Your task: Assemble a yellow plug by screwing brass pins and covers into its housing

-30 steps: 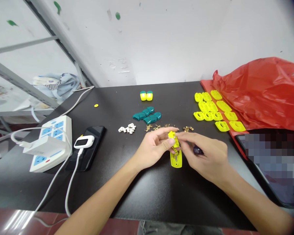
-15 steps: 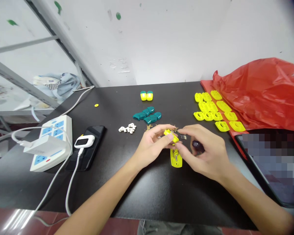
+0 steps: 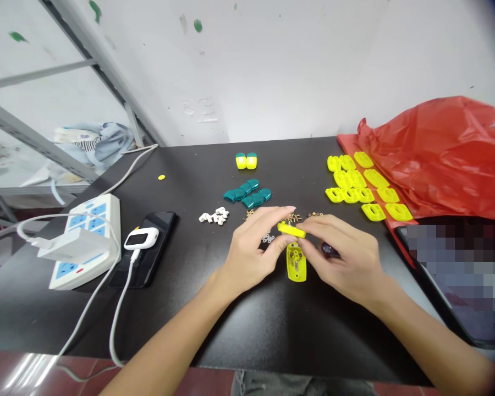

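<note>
A small yellow plastic part [image 3: 291,230] is held above the table between my two hands, tilted edge-on. My left hand [image 3: 253,247] has its thumb against the part's lower edge, its index finger arching above. The thumb and index finger of my right hand [image 3: 342,253] pinch the part's right end. A dark purple, rounded handle [image 3: 329,250] is tucked in my right palm; the rest of that tool is hidden. Just below the hands lies an open yellow shell [image 3: 297,267] with small metal pieces inside. Small brass-coloured pieces [image 3: 292,218] lie behind the fingers, partly covered.
White pieces [image 3: 214,215], green covers [image 3: 247,191] and two green-and-yellow units [image 3: 246,160] stand beyond my left hand. Several yellow shells [image 3: 350,179] sit right, by a red plastic bag [image 3: 441,154]. A power strip [image 3: 86,242], cables and a phone [image 3: 159,253] occupy the left.
The yellow part has turned to lie flatter, edge-on. My left thumb has moved from its top to its lower edge, and my left index finger has lifted away.
</note>
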Demonstrator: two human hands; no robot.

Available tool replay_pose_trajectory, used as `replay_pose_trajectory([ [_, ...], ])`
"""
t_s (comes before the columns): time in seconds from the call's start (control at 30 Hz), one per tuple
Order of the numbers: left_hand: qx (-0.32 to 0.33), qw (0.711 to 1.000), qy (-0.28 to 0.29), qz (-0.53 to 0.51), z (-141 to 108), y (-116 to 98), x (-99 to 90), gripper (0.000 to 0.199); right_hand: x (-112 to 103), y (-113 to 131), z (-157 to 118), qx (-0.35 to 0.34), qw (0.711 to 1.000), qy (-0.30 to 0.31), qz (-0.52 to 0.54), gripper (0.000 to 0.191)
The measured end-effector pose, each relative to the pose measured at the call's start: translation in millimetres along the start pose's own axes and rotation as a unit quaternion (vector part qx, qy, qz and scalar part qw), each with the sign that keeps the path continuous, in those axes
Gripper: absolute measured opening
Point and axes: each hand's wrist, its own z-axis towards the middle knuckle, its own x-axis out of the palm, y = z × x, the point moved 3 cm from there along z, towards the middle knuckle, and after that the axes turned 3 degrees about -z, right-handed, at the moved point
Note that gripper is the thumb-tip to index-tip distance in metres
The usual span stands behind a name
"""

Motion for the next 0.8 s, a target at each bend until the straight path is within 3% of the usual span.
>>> replay_pose_trajectory([
  [0.47,0.016,0.999,0.021,0.036,-1.4,-0.9,0.7,0.043,2.7,-1.0,-2.0,0.008,1.000,0.005,0.008,0.026],
  [0.8,-0.002,1.000,0.020,0.002,-0.7,0.4,1.2,0.039,3.6,2.6,2.0,0.034,0.999,0.005,0.009,0.022],
])
